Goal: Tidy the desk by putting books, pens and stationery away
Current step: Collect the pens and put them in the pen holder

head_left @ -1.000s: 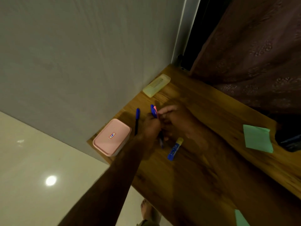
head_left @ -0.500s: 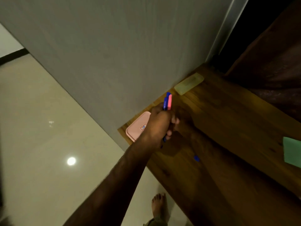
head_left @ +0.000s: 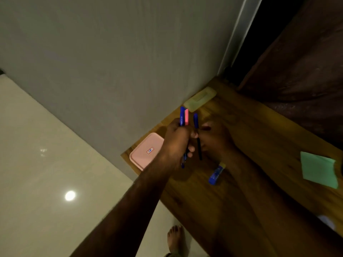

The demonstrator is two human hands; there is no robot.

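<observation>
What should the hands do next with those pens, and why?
Probably slip the dark pen that the right hand pinches in beside the pens that the left hand grips. The two lots stand side by side, almost touching. Joining them would free the right hand for the blue stick lying on the desk.

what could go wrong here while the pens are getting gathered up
1. The left hand grips blue and pink pens; taking the dark pen from the right hand might loosen the bundle and drop one.
2. The pink box sits at the corner of the desk, right by the left wrist; a nudge might knock it off.
</observation>
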